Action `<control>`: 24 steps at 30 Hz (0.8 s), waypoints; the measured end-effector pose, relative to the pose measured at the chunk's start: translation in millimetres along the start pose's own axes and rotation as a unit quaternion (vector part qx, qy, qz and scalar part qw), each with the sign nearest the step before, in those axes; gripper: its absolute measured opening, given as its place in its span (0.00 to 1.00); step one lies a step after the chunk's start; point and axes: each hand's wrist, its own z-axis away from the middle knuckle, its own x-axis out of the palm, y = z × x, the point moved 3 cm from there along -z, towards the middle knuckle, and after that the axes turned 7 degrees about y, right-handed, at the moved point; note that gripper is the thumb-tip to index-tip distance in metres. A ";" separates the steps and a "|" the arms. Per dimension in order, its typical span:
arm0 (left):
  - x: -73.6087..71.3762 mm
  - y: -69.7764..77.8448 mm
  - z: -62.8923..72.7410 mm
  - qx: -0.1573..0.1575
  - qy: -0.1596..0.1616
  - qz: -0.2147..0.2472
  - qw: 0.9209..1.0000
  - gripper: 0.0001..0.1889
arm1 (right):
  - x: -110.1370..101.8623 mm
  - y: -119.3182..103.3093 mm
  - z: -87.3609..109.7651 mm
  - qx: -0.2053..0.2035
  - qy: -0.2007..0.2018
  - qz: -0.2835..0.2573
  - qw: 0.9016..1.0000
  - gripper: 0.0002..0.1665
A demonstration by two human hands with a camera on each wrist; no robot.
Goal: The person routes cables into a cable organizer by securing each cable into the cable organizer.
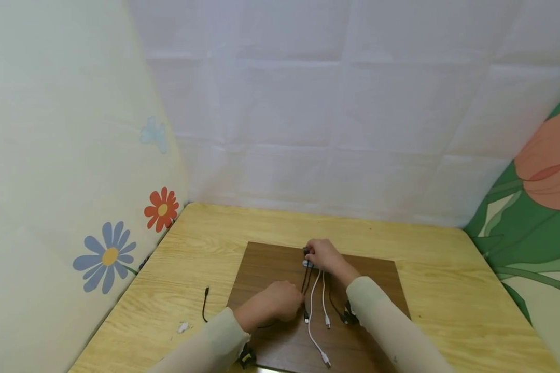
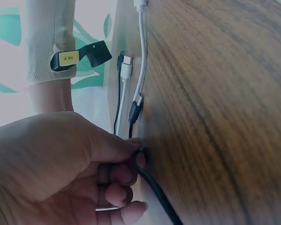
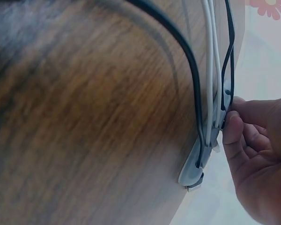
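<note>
On the brown wooden board point(image 1: 280, 259) a grey cable holder point(image 3: 191, 168) lies along the far edge, with black and white cables running through its slots. My right hand point(image 1: 325, 255) is at this holder, thumb and forefinger pinching a black cable point(image 3: 228, 56) close to a slot; the fingertips partly hide the spot. Lower on the board, my left hand point(image 1: 282, 300) pinches a black cable point(image 2: 159, 197) between thumb and forefinger. Beyond it are a black USB plug point(image 2: 136, 110) and a white plug point(image 2: 126, 70). Two white cables point(image 1: 313, 311) trail toward the near side.
The board rests on a light wooden table point(image 1: 448, 280). Left of it lie a black cable end point(image 1: 206, 292) and a small white scrap point(image 1: 183, 327). A white sheet point(image 1: 270, 103) hangs behind, with flower-printed walls at both sides. A dark strapped device point(image 2: 65, 59) is on the right sleeve.
</note>
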 end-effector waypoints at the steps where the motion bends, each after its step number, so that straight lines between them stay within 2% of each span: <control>1: -1.0 0.1 0.3 0.000 -0.001 -0.002 1.000 0.03 | 0.5 -0.5 0.0 0.002 0.000 0.002 1.000 0.04; 6: -2.9 0.3 0.8 0.004 -0.005 -0.006 1.000 0.02 | 1.7 -5.9 0.1 0.010 -0.007 0.026 1.000 0.05; 16: -0.7 -1.4 -1.0 -0.009 -0.012 -0.002 1.000 0.04 | 1.8 -18.0 0.0 0.020 -0.006 0.089 0.996 0.03; 24: 3.5 -2.7 -0.5 -0.043 -0.015 0.036 0.998 0.07 | 1.6 -16.6 3.0 0.031 0.024 0.077 0.996 0.10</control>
